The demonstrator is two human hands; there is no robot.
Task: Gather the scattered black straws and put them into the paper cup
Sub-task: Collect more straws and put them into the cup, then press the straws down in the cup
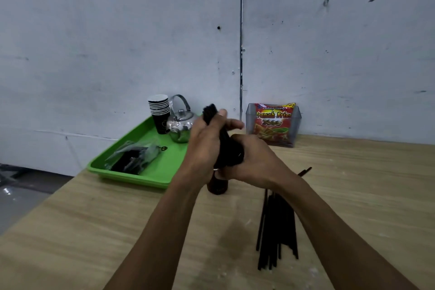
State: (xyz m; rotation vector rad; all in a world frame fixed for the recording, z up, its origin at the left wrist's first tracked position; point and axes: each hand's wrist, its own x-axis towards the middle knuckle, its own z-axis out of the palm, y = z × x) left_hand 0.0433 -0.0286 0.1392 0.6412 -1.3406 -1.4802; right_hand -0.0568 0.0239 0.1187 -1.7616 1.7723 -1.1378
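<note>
Here both the left hand (207, 146) and right hand (249, 160) gripped the straw bundle (226, 143) over the paper cup (217, 185); squaring its ends and lowering it straight looked wisest.

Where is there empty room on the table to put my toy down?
Bare wood lies left of the forearms, in front of the green tray, and right of the loose straws. It is crowded around the hands, the paper cup and the tray.

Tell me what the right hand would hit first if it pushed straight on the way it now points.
The right hand points left, gripping the straw bundle. It would probably meet the left hand, which holds the same bundle; depth is unclear.
</note>
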